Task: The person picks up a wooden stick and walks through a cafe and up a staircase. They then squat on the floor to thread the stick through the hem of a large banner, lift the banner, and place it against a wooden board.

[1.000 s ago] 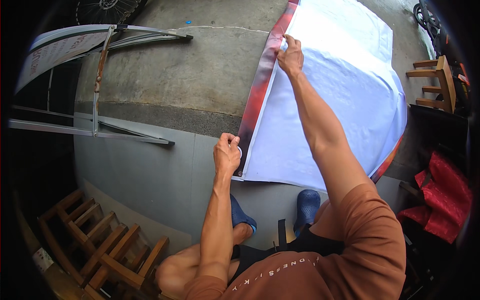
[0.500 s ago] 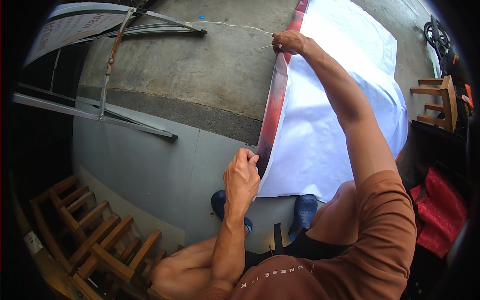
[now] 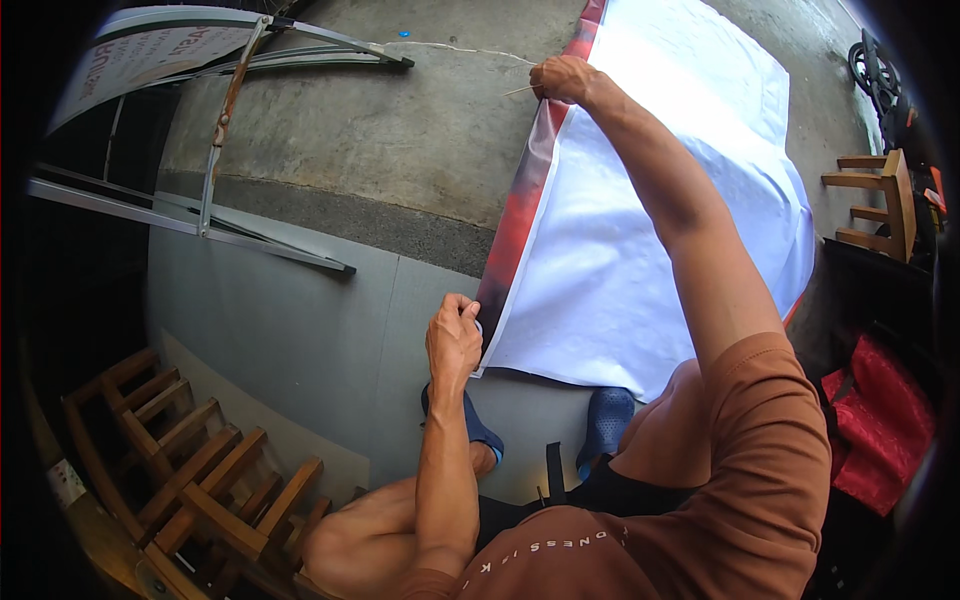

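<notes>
A large vinyl banner (image 3: 640, 240) lies white side up in front of me, its left edge folded over into a red and dark strip (image 3: 523, 205). My left hand (image 3: 454, 338) is closed in a pinch on the near end of that strip, by the banner's corner. Farther up the same edge, my right hand (image 3: 565, 80) grips the fold from above with its fingers wrapped round. A thin pale cord (image 3: 465, 47) runs over the floor to the right hand, and a short thin end pokes out to its left. What lies under the right fingers is hidden.
Metal frame legs with a sign panel (image 3: 170, 50) stand at the upper left. Wooden slatted furniture (image 3: 215, 480) is at the lower left. To the right are a wooden stool (image 3: 890, 205) and a red cloth (image 3: 882, 425). My blue shoes (image 3: 606, 422) are near the banner's front edge.
Both hands have shifted left, the left one farther, and the banner's folded edge has swung left with them. Its near corner now lies farther left and slightly higher.
</notes>
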A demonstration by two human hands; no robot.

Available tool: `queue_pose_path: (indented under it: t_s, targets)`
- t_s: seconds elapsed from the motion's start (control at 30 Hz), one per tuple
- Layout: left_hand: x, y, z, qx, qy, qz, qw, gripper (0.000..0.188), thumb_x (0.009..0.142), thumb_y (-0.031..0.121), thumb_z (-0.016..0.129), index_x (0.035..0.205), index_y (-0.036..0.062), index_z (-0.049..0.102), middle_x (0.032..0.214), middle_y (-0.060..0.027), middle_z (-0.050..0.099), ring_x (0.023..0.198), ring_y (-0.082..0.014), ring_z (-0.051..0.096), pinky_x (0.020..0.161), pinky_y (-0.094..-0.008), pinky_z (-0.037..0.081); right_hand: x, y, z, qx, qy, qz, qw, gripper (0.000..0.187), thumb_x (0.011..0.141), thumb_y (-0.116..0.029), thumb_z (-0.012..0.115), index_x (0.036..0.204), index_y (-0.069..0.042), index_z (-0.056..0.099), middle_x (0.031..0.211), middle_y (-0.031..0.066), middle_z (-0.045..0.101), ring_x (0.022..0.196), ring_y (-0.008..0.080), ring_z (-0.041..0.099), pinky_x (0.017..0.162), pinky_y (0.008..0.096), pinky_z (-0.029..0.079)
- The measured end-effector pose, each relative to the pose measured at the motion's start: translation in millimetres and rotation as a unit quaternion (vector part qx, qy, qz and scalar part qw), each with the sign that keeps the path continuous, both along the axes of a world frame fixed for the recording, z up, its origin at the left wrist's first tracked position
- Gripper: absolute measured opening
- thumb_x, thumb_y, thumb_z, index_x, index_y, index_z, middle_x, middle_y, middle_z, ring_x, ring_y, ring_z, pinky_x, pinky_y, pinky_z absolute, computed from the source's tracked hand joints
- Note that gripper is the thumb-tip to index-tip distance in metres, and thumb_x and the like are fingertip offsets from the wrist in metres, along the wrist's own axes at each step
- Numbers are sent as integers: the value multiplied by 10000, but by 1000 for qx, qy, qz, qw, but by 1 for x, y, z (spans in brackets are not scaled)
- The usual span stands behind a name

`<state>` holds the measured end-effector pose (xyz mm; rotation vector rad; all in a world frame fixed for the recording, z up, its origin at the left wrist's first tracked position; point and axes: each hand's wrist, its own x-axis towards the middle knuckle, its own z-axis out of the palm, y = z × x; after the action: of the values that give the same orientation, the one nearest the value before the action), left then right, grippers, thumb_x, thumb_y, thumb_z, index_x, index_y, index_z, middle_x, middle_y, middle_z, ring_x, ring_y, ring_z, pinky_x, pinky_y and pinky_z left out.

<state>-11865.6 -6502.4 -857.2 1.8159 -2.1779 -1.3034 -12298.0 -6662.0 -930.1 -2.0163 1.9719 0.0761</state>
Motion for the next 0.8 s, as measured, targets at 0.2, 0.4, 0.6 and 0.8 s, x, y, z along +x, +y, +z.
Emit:
queue_pose_path:
  t_s: [0.2, 0.4, 0.6, 0.8]
  targets:
    - [7, 4, -11, 58, 32, 46, 997, 207, 989, 203, 624, 991, -4, 628, 852, -198, 699, 787, -351, 676, 748, -430, 514, 13, 7, 0, 15, -71, 8, 997, 214, 742, -3, 690, 934, -86, 736, 858, 108, 741, 794, 272, 712, 639, 384, 533]
    - [11, 7, -14, 4, 90, 8, 996, 198, 984, 193, 626, 984, -5, 622, 802, -160, 678, 721, -286, 644, 715, -414, 510, -3, 1, -6, 46, -153, 36, 987, 144, 734, -47, 713, 873, -71, 740, 829, 112, 731, 771, 277, 699, 657, 403, 533]
    - [14, 6, -2, 33, 76, 37, 996, 204, 969, 190, 640, 976, -13, 621, 799, -146, 674, 707, -267, 620, 708, -401, 499, 14, -1, -4, -23, -105, 73, 991, 97, 772, -106, 681, 848, -105, 741, 789, 136, 707, 773, 307, 701, 672, 424, 545]
    - [16, 13, -21, 47, 99, 15, 994, 349, 914, 293, 715, 1074, -17, 711, 802, -166, 716, 738, -275, 688, 705, -397, 510, 30, 40, -4, -110, -75, -39, 990, 265, 832, -127, 695, 1097, -136, 702, 1217, 132, 640, 957, 358, 696, 822, 457, 578]
